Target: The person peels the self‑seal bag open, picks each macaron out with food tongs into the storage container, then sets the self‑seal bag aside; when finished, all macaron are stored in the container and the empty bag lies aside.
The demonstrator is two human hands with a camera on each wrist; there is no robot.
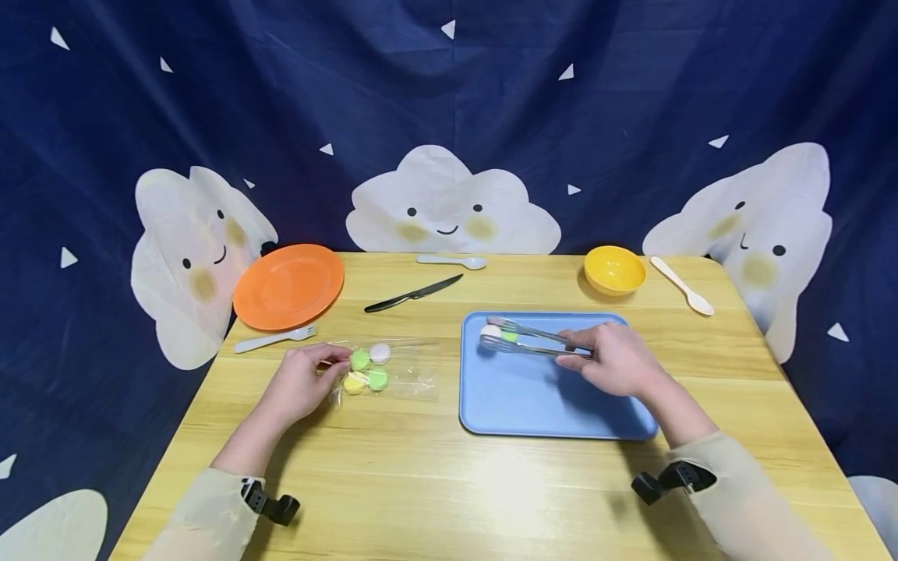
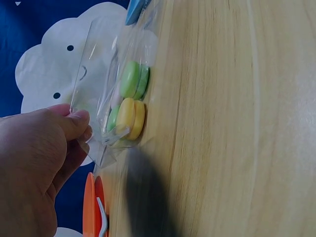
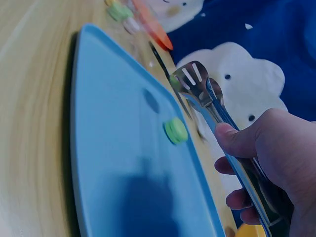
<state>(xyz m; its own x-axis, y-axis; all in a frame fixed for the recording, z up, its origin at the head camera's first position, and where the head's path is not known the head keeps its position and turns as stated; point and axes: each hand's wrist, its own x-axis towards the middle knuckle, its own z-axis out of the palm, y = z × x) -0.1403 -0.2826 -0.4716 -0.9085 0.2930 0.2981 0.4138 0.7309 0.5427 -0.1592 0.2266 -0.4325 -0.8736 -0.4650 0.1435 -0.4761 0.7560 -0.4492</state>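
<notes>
My left hand (image 1: 303, 382) pinches the edge of a clear plastic bag (image 1: 414, 374) between thumb and fingers. Several macarons lie in the bag, among them a yellow macaron (image 2: 130, 118), a green macaron (image 2: 133, 80) and a white macaron (image 1: 380, 354). My right hand (image 1: 617, 360) grips metal tongs (image 1: 536, 330) over the blue tray (image 1: 540, 409). At the tongs' slotted tips, in the head view, shows another white macaron (image 1: 490, 332); the tips partly cover it. Beneath the tongs, a green macaron (image 3: 176, 131) lies on the tray near its far edge.
An orange plate (image 1: 289, 287) and a pale fork (image 1: 276, 339) lie at the far left. Behind the bag are a black knife (image 1: 414, 294) and a light spoon (image 1: 452, 262). A yellow bowl (image 1: 615, 270) and a cream spoon (image 1: 682, 286) stand at the back right.
</notes>
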